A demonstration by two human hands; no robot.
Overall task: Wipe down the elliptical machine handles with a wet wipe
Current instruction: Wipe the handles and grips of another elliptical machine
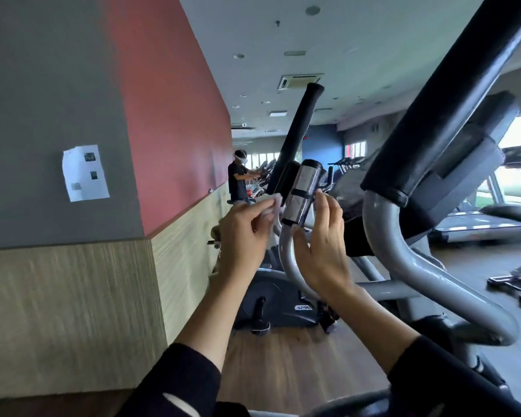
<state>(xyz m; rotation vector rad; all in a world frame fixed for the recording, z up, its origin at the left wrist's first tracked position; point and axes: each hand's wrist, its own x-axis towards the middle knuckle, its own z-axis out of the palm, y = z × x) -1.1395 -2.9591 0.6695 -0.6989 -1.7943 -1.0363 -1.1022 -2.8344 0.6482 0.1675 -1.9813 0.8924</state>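
The wiping is under way, on the short handle point(301, 194) with the silver grip plates, which rises from a curved grey tube point(286, 260) in the middle of the view. The left hand point(241, 233) pinches a bunched white wipe point(269, 206) between thumb and fingers and presses it against the left side of that handle, just beside the silver plates. The right hand point(325, 251) is spread, not closed. Its fingers lie fairly straight along the right side of the handle and the thumb rests against the tube just below, so it looks to be steadying the handle rather than gripping it.

By my reading only the left side of this grip is being covered. The front plates and the right side are not under the wipe.

The next move calls for sliding the wipe round and down the silver part, and the right hand will have to shift out of its way. After that come the two long black padded handles, one point(298, 130) slanting up just behind the short handle, the other point(451, 94) large and near on the right. Both look untouched, though I cannot be sure.

Far off by the red wall another person point(236, 179) stands at a machine.
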